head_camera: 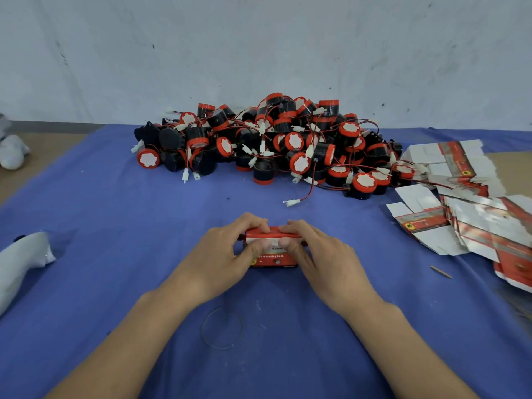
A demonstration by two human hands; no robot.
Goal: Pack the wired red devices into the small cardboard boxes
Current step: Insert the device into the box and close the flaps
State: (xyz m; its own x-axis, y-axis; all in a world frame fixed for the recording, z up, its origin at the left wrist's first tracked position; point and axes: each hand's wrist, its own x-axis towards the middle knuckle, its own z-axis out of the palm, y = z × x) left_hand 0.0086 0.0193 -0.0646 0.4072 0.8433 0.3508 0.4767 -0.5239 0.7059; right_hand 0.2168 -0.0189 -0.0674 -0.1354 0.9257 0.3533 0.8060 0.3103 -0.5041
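A small red and white cardboard box (273, 256) stands on the blue cloth in front of me. My left hand (227, 254) grips its left side, fingers curled over the top edge and thumb on the front. My right hand (313, 254) grips its right side the same way. What is inside the box is hidden. A large pile of black and red wired devices (273, 142) with white connectors lies at the back of the table.
A spread stack of flat, unfolded red and white boxes (466, 203) lies at the right. White cloth bundles (20, 263) sit at the left edge. A thin wire ring (223, 328) lies between my forearms. Blue cloth (115, 226) covers the table.
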